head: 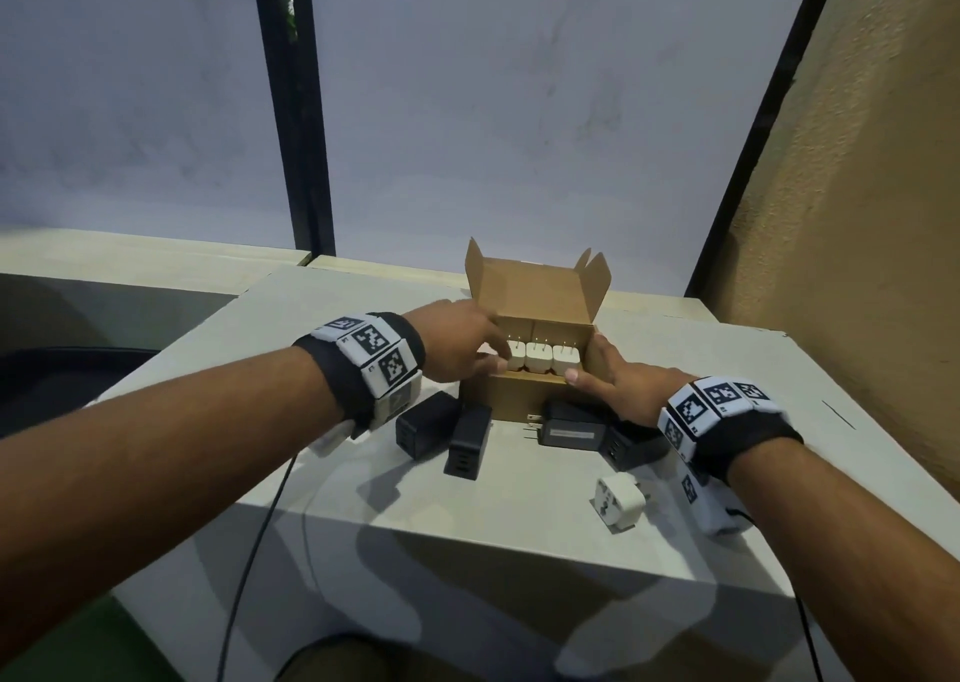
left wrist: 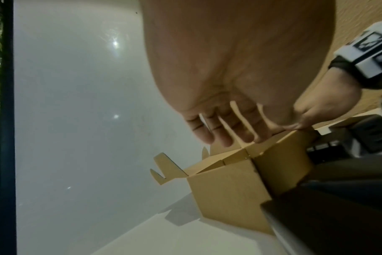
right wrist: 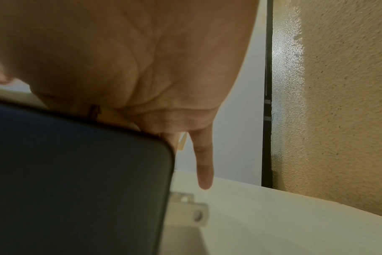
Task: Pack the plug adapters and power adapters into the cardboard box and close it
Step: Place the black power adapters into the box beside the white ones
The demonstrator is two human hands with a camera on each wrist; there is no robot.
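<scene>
An open cardboard box [head: 524, 395] stands mid-table with its lid flap upright. Three white adapters [head: 540, 362] sit in a row inside it, prongs up. My left hand [head: 493, 356] reaches in from the left, straight fingers [left wrist: 227, 136] over the rim and touching the leftmost white adapter. My right hand [head: 592, 364] lies against the box's right wall, thumb on the front rim, little finger [right wrist: 204, 172] straight. Several black power adapters [head: 467, 442] [head: 571, 427] lie in front of the box. A white plug adapter [head: 621, 502] lies near the front right.
The white table [head: 363, 499] ends at a front edge close to me. A textured tan wall [head: 857, 214] rises on the right and grey panels stand behind. A black adapter [right wrist: 76, 172] lies right under my right wrist. Cables hang below the table edge.
</scene>
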